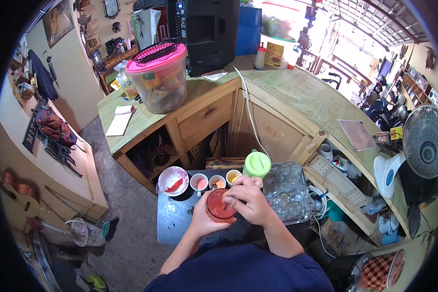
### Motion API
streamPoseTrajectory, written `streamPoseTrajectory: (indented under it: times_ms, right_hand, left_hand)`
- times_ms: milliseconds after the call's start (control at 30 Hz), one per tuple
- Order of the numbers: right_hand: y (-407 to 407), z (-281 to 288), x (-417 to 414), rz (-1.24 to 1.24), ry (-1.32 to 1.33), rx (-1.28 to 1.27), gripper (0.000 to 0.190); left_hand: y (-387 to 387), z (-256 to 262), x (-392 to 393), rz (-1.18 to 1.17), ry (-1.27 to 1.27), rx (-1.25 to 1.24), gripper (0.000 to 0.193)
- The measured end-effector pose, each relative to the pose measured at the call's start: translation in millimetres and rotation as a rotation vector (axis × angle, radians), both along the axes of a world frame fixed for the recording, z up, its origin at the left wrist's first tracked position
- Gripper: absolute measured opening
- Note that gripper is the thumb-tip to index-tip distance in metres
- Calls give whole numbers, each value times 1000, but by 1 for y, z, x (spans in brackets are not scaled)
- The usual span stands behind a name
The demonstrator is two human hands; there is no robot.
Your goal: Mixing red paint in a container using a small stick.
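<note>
My left hand (206,221) is closed around a glass (221,206) of red liquid, held over a dark low table (173,226). Above its rim, my right hand (246,200) grips the handle of a spoon whose lower end dips into the liquid. Beyond my hands stand a bowl (168,177) with something red inside, a cup with pink contents (199,182), a cup with orange contents (217,181) and a cup with yellow contents (234,176). A green-lidded pitcher (257,165) is just behind my right hand.
Many upturned-looking clear glasses fill a tray (306,215) at the right. A wooden counter (277,85) curves around the table, bearing a pink-lidded plastic bucket (158,84), a black speaker (211,34) and a white fan (423,146). A white cable (249,109) hangs down the counter's front.
</note>
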State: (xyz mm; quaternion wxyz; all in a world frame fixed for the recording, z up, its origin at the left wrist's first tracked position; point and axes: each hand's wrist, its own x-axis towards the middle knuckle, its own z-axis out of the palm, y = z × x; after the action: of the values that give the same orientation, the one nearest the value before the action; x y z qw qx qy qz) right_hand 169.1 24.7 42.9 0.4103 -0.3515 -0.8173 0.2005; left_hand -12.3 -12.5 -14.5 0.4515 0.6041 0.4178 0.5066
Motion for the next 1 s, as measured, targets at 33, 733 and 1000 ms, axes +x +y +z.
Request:
streamPoseTrajectory:
  times_ms: [33, 733, 1000]
  right_hand:
    - [-1, 3, -1, 36, 82, -60, 12]
    - [2, 8, -1, 0, 106, -15, 12]
    - [0, 4, -2, 53, 133, -133, 12]
  left_hand:
    - [1, 0, 0, 0, 0, 0, 85]
    - [1, 0, 0, 12, 38, 43, 85]
    - [2, -2, 1, 2, 5, 22, 85]
